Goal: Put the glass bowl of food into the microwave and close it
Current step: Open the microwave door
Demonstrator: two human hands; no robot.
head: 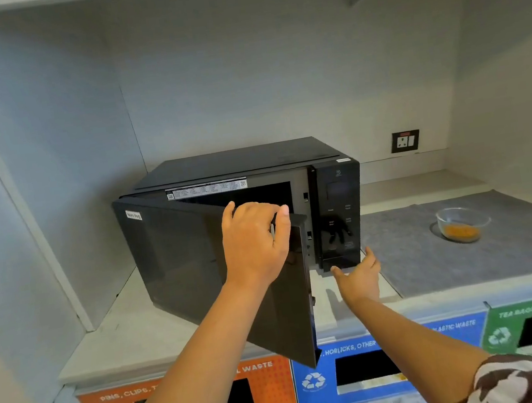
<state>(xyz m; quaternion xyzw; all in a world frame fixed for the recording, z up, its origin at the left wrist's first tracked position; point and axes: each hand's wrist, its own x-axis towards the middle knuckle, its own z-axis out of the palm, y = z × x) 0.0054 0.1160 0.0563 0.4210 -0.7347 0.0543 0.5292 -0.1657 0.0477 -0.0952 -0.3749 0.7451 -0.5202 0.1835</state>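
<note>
Below my arms sit waste bins [368, 378]. My left hand [256, 240] grips the half-open microwave [337, 205] door's [180, 257] edge; my right hand [360, 273] hovers open, empty. Bowl [463, 224] rests on the mat [437, 262], well right.

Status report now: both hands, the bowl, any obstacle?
Left hand gripping microwave door, half open. Right hand open, empty. Glass bowl on grey mat. Nothing blocking.

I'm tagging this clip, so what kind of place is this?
Probably an office pantry or shared kitchenette: a black microwave on a counter, labelled waste-sorting bins beneath, and a wall socket.
</note>
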